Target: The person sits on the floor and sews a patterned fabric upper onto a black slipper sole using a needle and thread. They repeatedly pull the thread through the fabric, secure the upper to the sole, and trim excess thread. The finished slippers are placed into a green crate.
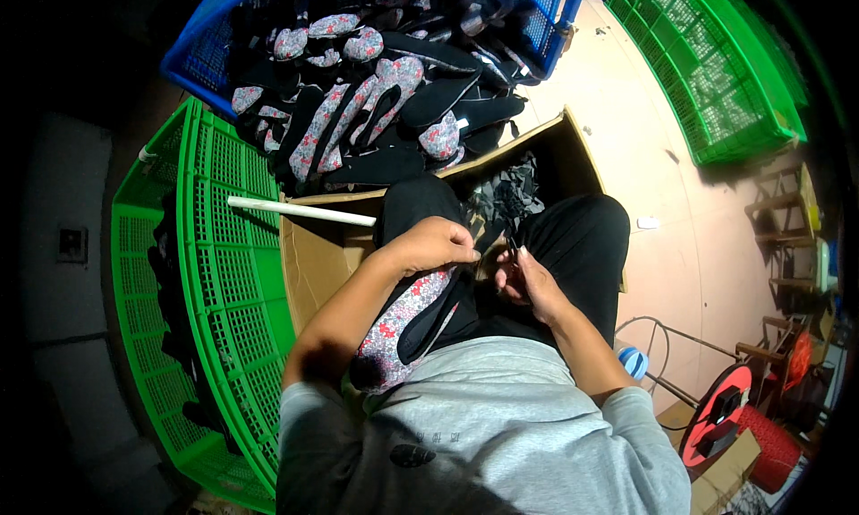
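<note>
A floral and black shoe upper (394, 334) lies over my left thigh, with the grey, pink and red print facing up. My left hand (438, 245) pinches its far end, thumb and fingertips pressed together between my knees. Close by on the right, my right hand (530, 280) is closed with its fingers curled. A small dark, narrow thing (512, 244) juts from between its thumb and finger; its kind is too small to tell. The two hands are a short gap apart, above the opening of a cardboard box (309, 269).
Dark scraps (506, 197) fill part of the box. Beyond it, a blue basket (201, 63) overflows with similar uppers (358, 126). Green crates (224, 273) stand at left, another green crate (707, 76) at far right. A white tube (300, 211) reaches toward my left knee. A red disc (711, 417) stands lower right.
</note>
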`<move>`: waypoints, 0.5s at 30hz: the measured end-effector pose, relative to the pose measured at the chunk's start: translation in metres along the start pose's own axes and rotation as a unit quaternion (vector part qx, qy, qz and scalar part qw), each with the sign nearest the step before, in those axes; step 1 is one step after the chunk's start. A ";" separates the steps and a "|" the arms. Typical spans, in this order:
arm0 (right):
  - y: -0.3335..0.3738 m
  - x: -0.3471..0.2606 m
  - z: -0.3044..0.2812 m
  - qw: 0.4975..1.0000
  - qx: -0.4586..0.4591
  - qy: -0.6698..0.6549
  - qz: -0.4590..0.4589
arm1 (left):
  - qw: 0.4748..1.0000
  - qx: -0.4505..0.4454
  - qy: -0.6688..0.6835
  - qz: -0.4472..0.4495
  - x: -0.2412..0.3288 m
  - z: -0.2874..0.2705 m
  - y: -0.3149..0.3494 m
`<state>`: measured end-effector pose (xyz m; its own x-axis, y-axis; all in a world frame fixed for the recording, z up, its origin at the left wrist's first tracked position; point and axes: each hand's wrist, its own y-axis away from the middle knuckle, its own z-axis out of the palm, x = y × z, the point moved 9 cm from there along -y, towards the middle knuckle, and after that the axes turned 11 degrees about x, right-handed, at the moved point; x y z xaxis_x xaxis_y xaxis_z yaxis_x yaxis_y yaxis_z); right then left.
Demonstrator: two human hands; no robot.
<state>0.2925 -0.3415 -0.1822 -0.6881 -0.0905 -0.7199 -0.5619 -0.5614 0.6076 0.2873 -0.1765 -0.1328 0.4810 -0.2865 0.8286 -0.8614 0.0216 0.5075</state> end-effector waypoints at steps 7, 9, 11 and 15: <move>0.013 0.001 0.009 0.995 -0.077 0.047 0.034 | 0.990 -0.001 0.137 -0.032 -0.003 0.002 0.000; 0.015 -0.002 0.019 0.992 -0.107 0.058 0.017 | 0.990 0.000 0.135 -0.025 -0.005 0.003 -0.003; 0.015 -0.002 0.027 0.989 -0.136 0.056 -0.003 | 0.989 0.001 0.143 -0.028 -0.008 0.005 -0.006; 0.013 -0.008 0.034 0.989 -0.134 0.064 -0.003 | 0.986 0.001 0.159 -0.043 -0.016 0.006 -0.010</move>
<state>0.2749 -0.3200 -0.1575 -0.6111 -0.1801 -0.7708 -0.4124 -0.7587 0.5043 0.2876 -0.1777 -0.1522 0.5790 0.0283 0.8149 -0.8153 0.0083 0.5790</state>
